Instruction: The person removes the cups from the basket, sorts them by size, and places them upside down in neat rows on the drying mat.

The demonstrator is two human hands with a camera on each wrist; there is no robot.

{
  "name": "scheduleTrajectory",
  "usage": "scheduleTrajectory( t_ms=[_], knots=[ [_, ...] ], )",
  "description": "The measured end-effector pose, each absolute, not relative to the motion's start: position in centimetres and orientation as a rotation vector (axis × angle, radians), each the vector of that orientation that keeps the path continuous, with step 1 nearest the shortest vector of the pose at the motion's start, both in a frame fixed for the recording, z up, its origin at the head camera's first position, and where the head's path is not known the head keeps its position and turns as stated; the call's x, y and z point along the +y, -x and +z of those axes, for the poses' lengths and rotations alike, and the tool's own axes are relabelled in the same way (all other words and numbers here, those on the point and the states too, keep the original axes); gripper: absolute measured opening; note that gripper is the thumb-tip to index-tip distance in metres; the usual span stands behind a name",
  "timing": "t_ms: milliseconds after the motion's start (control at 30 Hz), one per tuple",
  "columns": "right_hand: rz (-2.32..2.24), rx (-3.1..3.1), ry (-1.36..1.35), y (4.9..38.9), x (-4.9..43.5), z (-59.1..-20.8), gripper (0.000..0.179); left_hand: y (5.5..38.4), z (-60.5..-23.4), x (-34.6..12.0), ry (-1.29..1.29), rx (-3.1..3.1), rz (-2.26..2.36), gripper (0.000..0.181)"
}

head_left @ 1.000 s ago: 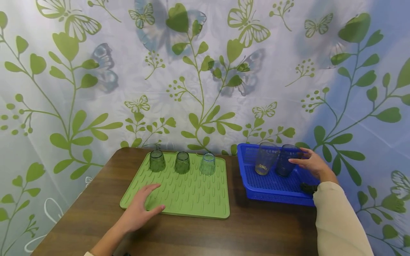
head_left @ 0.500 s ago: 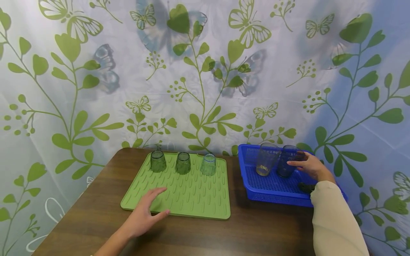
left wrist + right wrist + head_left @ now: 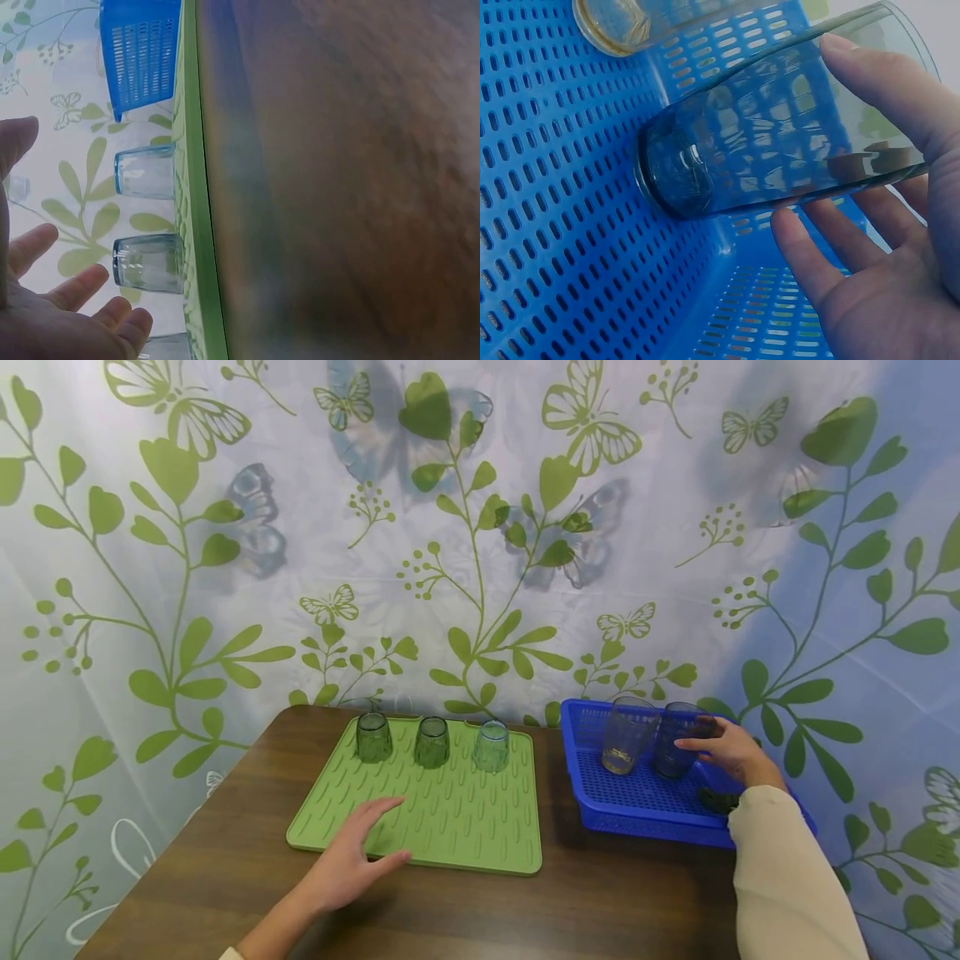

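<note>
In the head view my right hand (image 3: 731,752) is at the right part of the blue basket, holding a tall dark-blue drinking glass (image 3: 672,752) by its upper part. The right wrist view shows the thumb on one side of this glass (image 3: 742,127) and the fingers on the other; its base is at the basket floor. A clear tall glass (image 3: 626,739) stands beside it, slightly tilted. Over the near left edge of the green drying mat (image 3: 450,810), my left hand (image 3: 348,860) is spread with thumb and fingers apart, holding nothing.
Three short glasses stand in a row along the mat's back: a greenish-grey one (image 3: 373,739), another like it (image 3: 432,743) and a pale blue one (image 3: 491,747). The blue basket (image 3: 637,822) sits right of the mat on the wooden table (image 3: 585,902), before a patterned curtain (image 3: 480,527).
My left hand has drifted a little to the right over the mat's near edge. The right hand remains at the dark-blue glass, and the view has shifted slightly.
</note>
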State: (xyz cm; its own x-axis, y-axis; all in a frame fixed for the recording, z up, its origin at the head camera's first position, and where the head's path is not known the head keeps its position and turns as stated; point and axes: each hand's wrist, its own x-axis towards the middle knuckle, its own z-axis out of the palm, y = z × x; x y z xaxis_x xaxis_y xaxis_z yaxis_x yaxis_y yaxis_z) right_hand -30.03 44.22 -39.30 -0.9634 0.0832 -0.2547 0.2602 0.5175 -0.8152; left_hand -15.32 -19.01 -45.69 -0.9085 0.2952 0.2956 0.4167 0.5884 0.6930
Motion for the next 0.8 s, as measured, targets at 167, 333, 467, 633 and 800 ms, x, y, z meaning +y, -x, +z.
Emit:
scheduleTrajectory(
  t_ms=[167, 333, 467, 633, 800],
  knots=[
    [-1.407, 2.617, -0.250, 29.8, 44.3, -38.9, 0.108, 15.6, -45.6, -18.5, 0.622, -2.660, -1.225, 0.069],
    [-1.395, 2.664, -0.213, 29.1, 44.4, -38.2, 0.106, 15.9, -45.4, -18.1, 0.627, -2.662, -1.271, 0.070],
    [-1.338, 2.726, -0.205, 28.4, 44.6, -37.6, 0.106, 16.2, -45.4, -18.0, 0.626, -2.659, -1.292, 0.071],
    [-1.262, 2.824, -0.190, 27.8, 44.9, -36.8, 0.106, 16.6, -45.5, -17.9, 0.644, -2.644, -1.301, 0.072],
    [-1.248, 2.881, -0.140, 27.5, 44.8, -36.0, 0.105, 17.0, -45.4, -17.9, 0.649, -2.634, -1.299, 0.072]
  ],
)
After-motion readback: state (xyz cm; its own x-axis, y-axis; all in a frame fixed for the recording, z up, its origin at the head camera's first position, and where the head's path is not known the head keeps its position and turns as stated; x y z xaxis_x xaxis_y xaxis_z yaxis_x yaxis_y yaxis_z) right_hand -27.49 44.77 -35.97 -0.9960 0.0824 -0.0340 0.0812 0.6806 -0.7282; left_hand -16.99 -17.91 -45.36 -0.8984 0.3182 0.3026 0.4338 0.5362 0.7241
